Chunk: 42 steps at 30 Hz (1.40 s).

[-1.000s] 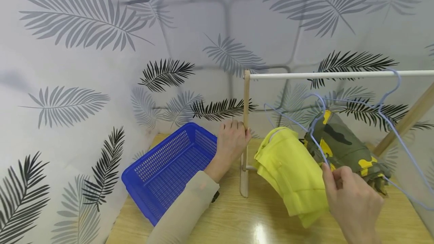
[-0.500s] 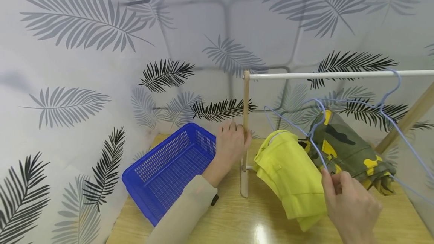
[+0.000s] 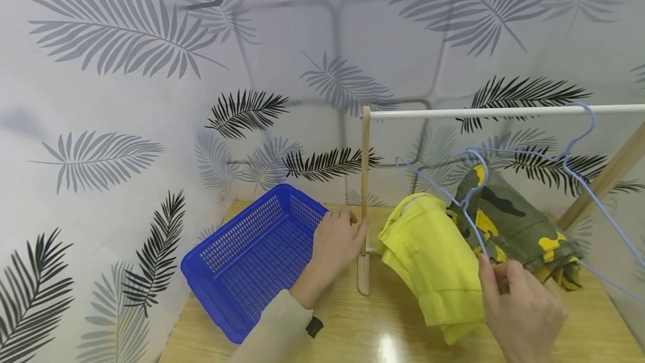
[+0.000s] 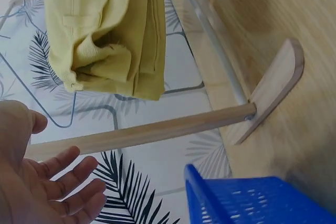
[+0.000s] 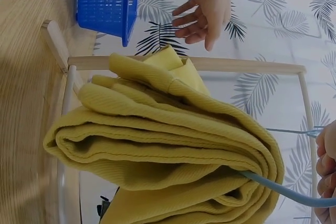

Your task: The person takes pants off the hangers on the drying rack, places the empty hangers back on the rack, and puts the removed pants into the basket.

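My right hand pinches one arm of a pale blue clothes hanger. Over this hanger's lower bar hang folded yellow trousers, whose stacked layers fill much of the right wrist view. The hanger's hook is below the white rod, apart from it. Beside the rack's wooden post is my left hand; its fingers are relaxed and hold nothing, as the left wrist view shows. Whether the thumb touches the post I cannot tell.
A blue plastic basket stands left of the rack. Behind the yellow trousers hangs a camouflage garment on a second blue hanger, hooked over the rod. The post's wooden foot rests on the wooden table. A patterned wall stands behind.
My left hand has let go of the post and moved down and slightly left. The right hand keeps the hanger in nearly the same place, a little lower than a second ago.
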Motion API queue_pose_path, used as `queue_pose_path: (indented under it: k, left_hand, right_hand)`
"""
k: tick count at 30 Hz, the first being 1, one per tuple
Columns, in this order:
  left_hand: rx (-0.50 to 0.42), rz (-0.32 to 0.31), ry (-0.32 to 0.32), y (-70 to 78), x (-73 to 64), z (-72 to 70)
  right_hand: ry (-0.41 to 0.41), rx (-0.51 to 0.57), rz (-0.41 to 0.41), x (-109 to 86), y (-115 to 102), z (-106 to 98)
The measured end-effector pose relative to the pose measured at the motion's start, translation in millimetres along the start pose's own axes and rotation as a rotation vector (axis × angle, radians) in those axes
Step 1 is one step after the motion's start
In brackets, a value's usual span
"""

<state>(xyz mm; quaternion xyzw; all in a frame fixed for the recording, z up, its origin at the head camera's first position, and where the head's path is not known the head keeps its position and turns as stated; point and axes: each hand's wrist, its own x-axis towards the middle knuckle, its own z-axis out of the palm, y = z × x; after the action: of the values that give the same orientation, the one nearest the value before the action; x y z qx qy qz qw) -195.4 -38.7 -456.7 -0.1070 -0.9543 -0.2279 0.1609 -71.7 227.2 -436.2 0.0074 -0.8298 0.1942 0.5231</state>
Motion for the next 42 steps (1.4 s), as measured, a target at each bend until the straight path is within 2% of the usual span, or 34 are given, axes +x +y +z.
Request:
queue_pose_path:
  k: [7,12,18,24,29,33,39,42]
  left_hand:
    - [-0.292,-0.114,-0.062,-1.2,-21.1,6.4]
    - [-0.476,-0.207,-0.082,-1.1,-33.4,13.0]
    - [-0.622,-0.275,-0.103,-1.1,-46.7,25.8]
    - [-0.753,-0.356,-0.107,2.2,-53.9,45.1]
    - [-0.889,-0.384,-0.134,9.2,-59.7,60.6]
    - [-1.026,-0.398,-0.181,17.6,-65.2,72.0]
    - [-1.254,-0.454,-0.228,29.6,-68.8,89.2]
    - [-1.331,-0.451,-0.238,34.0,-69.7,95.7]
  right_hand:
    - [0.033,-0.007,0.021,1.7,-5.7,-1.4]
    - [0.032,-0.003,0.019,-1.0,-2.8,0.1]
    - [0.043,-0.003,-0.015,-2.3,-2.4,2.0]
    - [0.050,-0.002,-0.031,-1.8,-6.9,3.3]
    - [0.047,-0.001,-0.010,-2.8,-10.5,4.0]
    - [0.034,0.024,0.006,-3.3,-12.9,4.2]
    - [0.027,0.032,0.010,-5.0,-17.4,6.0]
    - [0.024,0.039,0.011,-5.9,-18.6,6.7]
